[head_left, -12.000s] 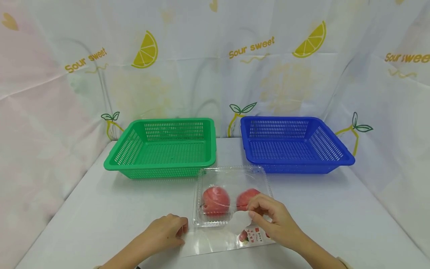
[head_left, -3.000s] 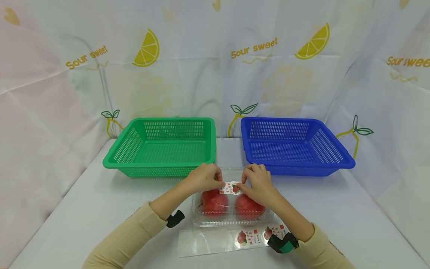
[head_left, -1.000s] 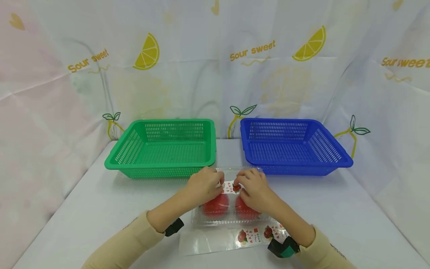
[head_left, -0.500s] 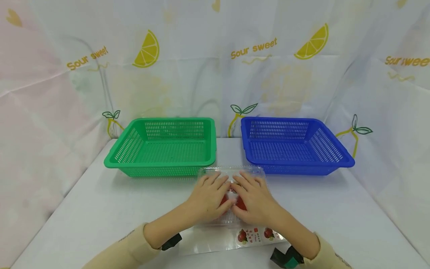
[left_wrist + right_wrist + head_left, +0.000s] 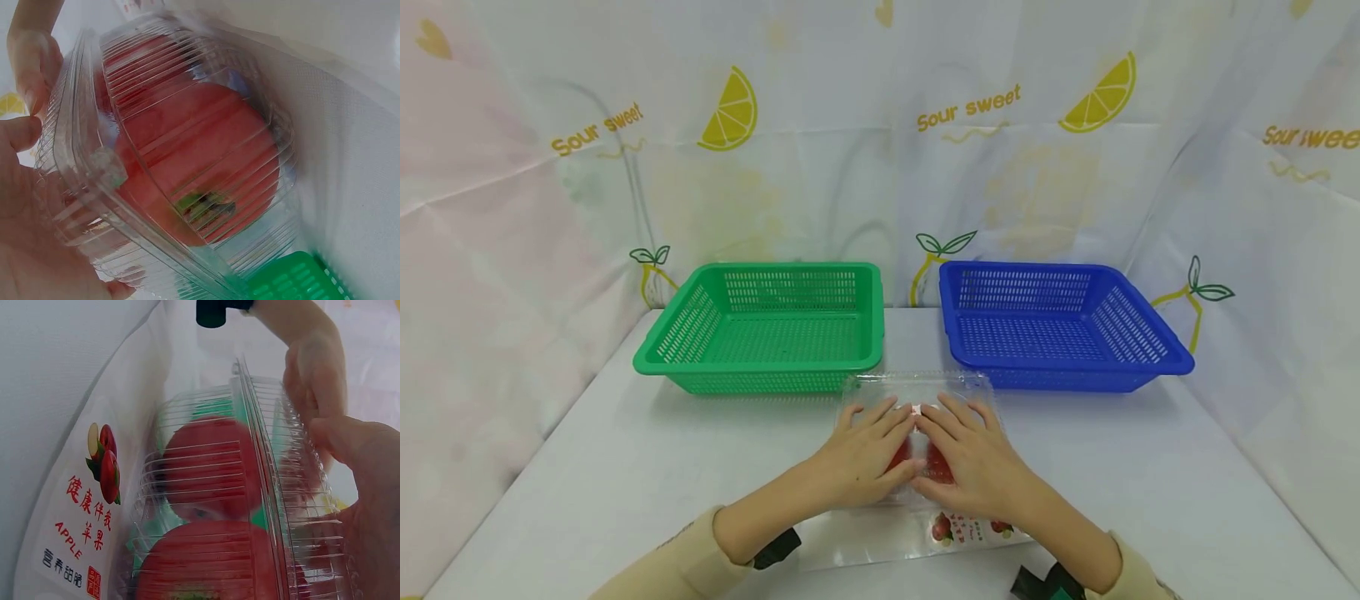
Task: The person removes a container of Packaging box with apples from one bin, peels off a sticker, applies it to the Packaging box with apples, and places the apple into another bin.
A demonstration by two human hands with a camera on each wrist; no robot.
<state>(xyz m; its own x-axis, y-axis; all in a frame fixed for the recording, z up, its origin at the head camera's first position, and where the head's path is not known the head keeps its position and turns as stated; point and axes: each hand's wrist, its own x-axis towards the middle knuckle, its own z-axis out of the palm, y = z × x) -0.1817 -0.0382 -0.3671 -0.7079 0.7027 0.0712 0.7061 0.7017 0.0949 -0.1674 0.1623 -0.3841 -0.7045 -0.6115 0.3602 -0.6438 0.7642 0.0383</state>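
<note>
A clear plastic clamshell box (image 5: 917, 385), lid down, stands at the middle of the table with red apples (image 5: 206, 162) inside. Both hands lie spread on its lid, fingers straight and pointing away from the body. My left hand (image 5: 859, 462) covers the left half, my right hand (image 5: 973, 467) the right half, with the thumbs close together. Between the index fingertips shows a sliver of a white printed label (image 5: 917, 410); the hands hide the rest of it. The right wrist view shows two apples (image 5: 212, 469) through the ribbed side.
In front of the box lies a glossy backing sheet (image 5: 865, 542) bearing apple labels (image 5: 953, 528). Behind the box, a green basket (image 5: 760, 367) stands on the left and a blue basket (image 5: 1067, 364) on the right. A printed curtain (image 5: 850, 167) hangs at the back.
Earlier the right hand peeled a label from the sheet; then both hands held it by its ends over the lid. They have since let go, flattened out and spread over label and lid.
</note>
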